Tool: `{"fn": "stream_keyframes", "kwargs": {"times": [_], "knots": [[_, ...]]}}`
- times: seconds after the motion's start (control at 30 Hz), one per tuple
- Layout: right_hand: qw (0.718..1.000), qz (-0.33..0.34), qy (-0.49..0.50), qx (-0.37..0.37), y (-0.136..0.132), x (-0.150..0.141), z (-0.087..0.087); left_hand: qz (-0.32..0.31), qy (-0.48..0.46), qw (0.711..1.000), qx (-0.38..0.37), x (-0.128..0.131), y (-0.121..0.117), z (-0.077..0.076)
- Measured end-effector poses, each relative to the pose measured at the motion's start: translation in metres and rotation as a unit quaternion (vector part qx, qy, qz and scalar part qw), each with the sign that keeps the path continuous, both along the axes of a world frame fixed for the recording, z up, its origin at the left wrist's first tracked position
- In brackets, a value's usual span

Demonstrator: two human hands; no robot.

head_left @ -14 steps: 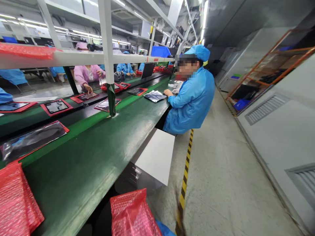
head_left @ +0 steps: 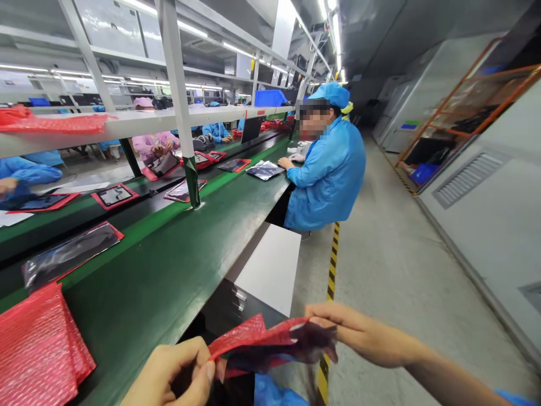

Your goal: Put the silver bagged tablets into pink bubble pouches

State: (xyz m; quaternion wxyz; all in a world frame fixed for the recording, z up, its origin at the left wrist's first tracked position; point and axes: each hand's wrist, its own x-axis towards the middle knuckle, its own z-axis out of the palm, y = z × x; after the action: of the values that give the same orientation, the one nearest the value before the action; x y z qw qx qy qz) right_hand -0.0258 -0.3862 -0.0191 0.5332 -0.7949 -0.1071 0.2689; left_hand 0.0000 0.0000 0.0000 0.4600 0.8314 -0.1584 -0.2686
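Observation:
Both my hands hold one red bubble-wrap bag (head_left: 257,341) in front of me, below the green workbench edge. My left hand (head_left: 177,375) pinches its near left end between thumb and fingers. My right hand (head_left: 359,332) grips the far right end, where something dark shows at the bag's mouth. The bag is stretched flat between the two hands. A stack of the same red bags (head_left: 38,349) lies on the bench at my lower left.
The green workbench (head_left: 169,270) runs away along a black conveyor carrying dark screens on red trays (head_left: 114,195). A seated co-worker in a blue coat and cap (head_left: 329,175) works further down. A white box (head_left: 270,268) stands under the bench. Concrete aisle with yellow-black tape on the right.
Both my hands have come into view and lifted the red bag, which before lay bunched low with no hand on it. The view shifted slightly left and up.

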Motion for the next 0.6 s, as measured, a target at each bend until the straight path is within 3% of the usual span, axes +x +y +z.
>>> {"fn": "stream_keyframes", "kwargs": {"times": [0.07, 0.17, 0.37, 0.5, 0.6], "knots": [[0.998, 0.032, -0.035, -0.031, -0.007, 0.014, 0.026, -0.013, 0.016, 1.0, -0.018, 0.009, -0.001, 0.009], [0.987, 0.087, -0.092, -0.1, -0.007, 0.031, 0.048, -0.023, 0.047, 0.998, -0.04, 0.015, 0.0, 0.018], [0.967, 0.14, -0.158, -0.144, 0.013, 0.066, 0.069, 0.023, 0.08, 0.996, -0.015, 0.007, 0.02, 0.044], [0.957, 0.177, -0.194, -0.125, 0.042, 0.102, 0.082, 0.076, 0.059, 0.995, 0.004, 0.005, 0.037, 0.069], [0.933, 0.222, -0.251, -0.129, 0.069, 0.127, 0.094, 0.109, 0.018, 0.994, 0.026, 0.009, 0.056, 0.075]]}}
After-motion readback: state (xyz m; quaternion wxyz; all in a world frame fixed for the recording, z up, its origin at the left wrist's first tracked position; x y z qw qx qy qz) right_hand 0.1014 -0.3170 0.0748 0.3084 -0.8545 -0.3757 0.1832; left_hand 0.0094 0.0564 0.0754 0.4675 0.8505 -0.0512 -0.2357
